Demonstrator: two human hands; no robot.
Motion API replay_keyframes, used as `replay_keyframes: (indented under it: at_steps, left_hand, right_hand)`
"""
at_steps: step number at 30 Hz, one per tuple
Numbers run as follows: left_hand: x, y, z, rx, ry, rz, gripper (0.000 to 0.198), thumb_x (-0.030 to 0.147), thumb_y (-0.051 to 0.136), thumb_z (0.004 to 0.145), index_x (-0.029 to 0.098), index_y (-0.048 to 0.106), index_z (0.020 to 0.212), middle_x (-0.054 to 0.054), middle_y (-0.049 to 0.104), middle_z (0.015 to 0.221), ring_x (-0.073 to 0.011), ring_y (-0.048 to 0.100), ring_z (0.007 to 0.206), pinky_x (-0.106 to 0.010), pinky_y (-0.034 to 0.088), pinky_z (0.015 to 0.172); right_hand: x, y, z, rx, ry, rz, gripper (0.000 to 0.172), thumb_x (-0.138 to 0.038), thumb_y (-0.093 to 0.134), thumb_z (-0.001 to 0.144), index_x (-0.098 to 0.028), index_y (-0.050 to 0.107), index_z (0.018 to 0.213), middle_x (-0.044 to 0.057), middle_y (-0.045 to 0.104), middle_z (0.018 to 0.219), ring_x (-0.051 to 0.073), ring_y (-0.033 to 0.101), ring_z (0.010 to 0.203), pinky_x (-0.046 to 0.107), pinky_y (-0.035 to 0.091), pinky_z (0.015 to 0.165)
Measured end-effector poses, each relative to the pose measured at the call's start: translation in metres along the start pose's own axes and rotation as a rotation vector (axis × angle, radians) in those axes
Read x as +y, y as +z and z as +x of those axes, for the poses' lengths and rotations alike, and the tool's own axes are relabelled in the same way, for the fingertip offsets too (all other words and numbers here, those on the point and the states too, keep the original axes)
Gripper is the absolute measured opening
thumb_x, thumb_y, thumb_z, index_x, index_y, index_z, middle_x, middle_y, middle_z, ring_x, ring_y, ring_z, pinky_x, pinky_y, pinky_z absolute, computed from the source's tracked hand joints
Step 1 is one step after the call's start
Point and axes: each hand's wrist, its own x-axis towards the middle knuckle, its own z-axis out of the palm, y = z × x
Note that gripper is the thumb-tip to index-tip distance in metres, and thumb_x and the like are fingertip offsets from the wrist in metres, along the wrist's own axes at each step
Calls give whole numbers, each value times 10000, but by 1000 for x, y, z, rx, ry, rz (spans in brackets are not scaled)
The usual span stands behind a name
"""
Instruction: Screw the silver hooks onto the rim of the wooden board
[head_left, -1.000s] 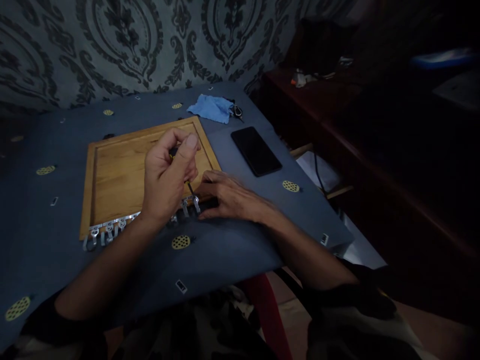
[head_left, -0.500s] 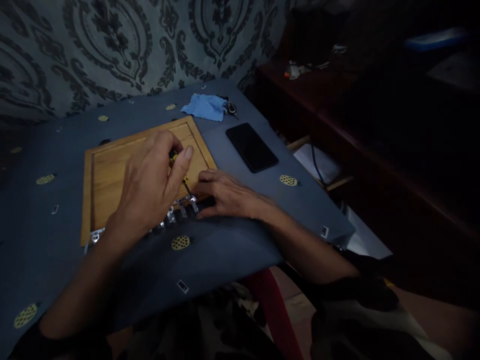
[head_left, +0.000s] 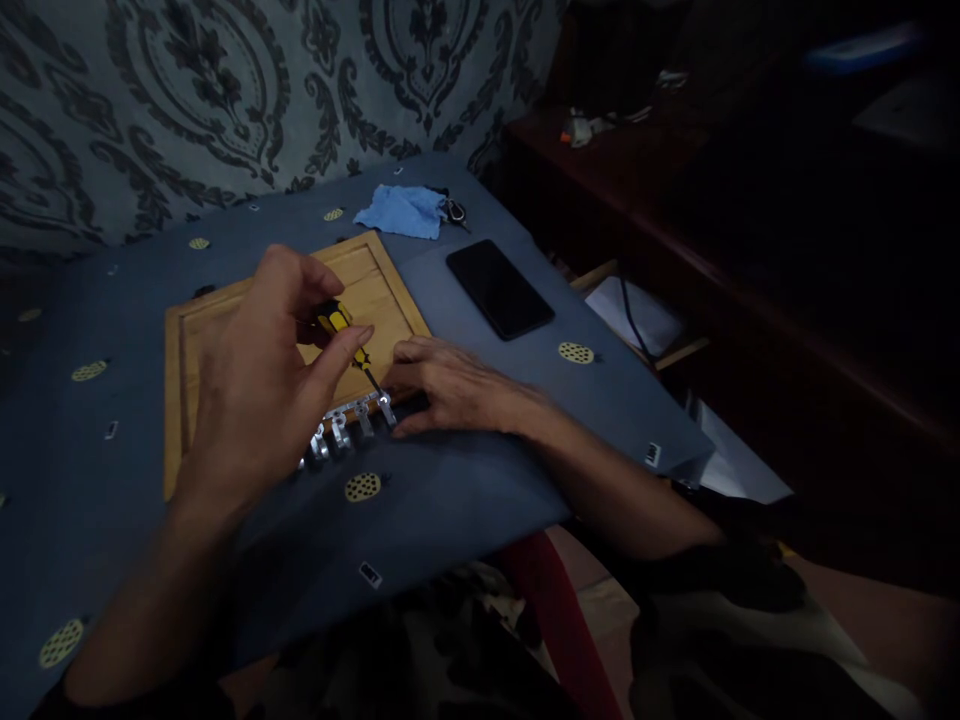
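My left hand [head_left: 262, 370] holds a yellow and black screwdriver [head_left: 341, 322] by its handle, fingers behind it and thumb in front. The shaft slants down to the right, its tip at the last hook of a shiny metal hook rail [head_left: 340, 425]. That rail runs along the near edge of a framed wooden board [head_left: 382, 285] lying on the table; its left part is hidden behind my left hand. Closed at the board's near right corner, my right hand [head_left: 457, 390] has its fingers on the edge beside the rail's end and its thumb below.
A black phone [head_left: 500, 290] lies right of the board. Behind it are a blue cloth [head_left: 403, 211] and keys [head_left: 455, 211]. The table has a blue patterned cover [head_left: 465, 480]. To the right stands dark furniture with an open drawer [head_left: 637, 315] holding papers.
My left hand has shifted a little left and its grip has loosened, showing more of the screwdriver's handle. My right hand keeps its place at the board's corner. The view has shifted slightly.
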Motion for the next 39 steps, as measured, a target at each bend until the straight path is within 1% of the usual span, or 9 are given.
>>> replay_keyframes:
  at_steps: [3,6,11,16,19,22,27,31,39]
  left_hand:
    - [0,-2,0,-26,-4,-38,322,348,853,786,275,646,1022,22,696,944,-184,655,785,-332,537,727]
    - [-1,-3,-1,-50,-13,-36,285,326,822,819,275,653,1044,14,710,961,-200,674,830,-351,553,759]
    - [3,-4,-2,-43,-26,10,239,282,792,843,297,653,1037,21,715,964,-190,690,848,-356,567,769]
    - [7,-12,-2,18,-38,56,269,366,788,842,308,659,1070,-3,715,1037,-230,703,914,-412,574,818]
    - [5,-12,-3,5,-1,100,269,426,754,861,301,659,1080,-15,728,1010,-246,709,864,-449,566,794]
    - [1,-9,-3,-26,39,141,233,408,737,876,279,658,1052,-15,727,964,-232,711,829,-429,557,760]
    - [-1,-6,-4,-56,33,125,212,354,752,877,296,660,1059,7,710,966,-193,701,807,-374,550,749]
    - [0,-6,-4,-58,25,104,228,327,774,864,310,667,1064,13,709,960,-190,691,799,-365,552,767]
    - [2,-5,-1,-50,54,120,218,303,779,860,312,660,1041,26,693,905,-189,670,757,-360,547,730]
  right_hand:
    - [0,0,0,2,-7,-5,401,-434,814,810,-158,692,1074,55,584,992,223,550,968,322,382,822]
    - [1,1,1,5,-11,-9,396,-434,824,800,-161,696,1058,54,588,990,225,554,974,323,384,828]
    - [1,1,1,0,-8,-11,405,-433,828,798,-150,691,1053,55,583,990,223,548,980,323,385,833]
    - [1,-1,1,-8,-16,-4,389,-460,805,815,-160,686,1031,54,570,984,226,533,978,328,385,851]
    - [-1,-3,1,-27,-5,-6,385,-443,811,813,-154,685,1035,53,556,984,225,530,978,327,381,853]
    - [-3,-4,1,-29,5,-6,361,-427,812,816,-149,687,1011,41,539,957,214,525,952,320,374,834]
    - [-2,-3,1,-17,-7,4,356,-419,814,814,-146,684,1001,39,539,953,207,518,947,317,370,832]
    - [-1,-2,1,-17,-10,-3,360,-422,811,816,-150,687,1017,44,550,968,216,525,969,323,379,852]
    - [-1,-2,1,-8,-15,-21,355,-426,809,813,-161,686,1014,46,556,955,218,524,939,324,375,825]
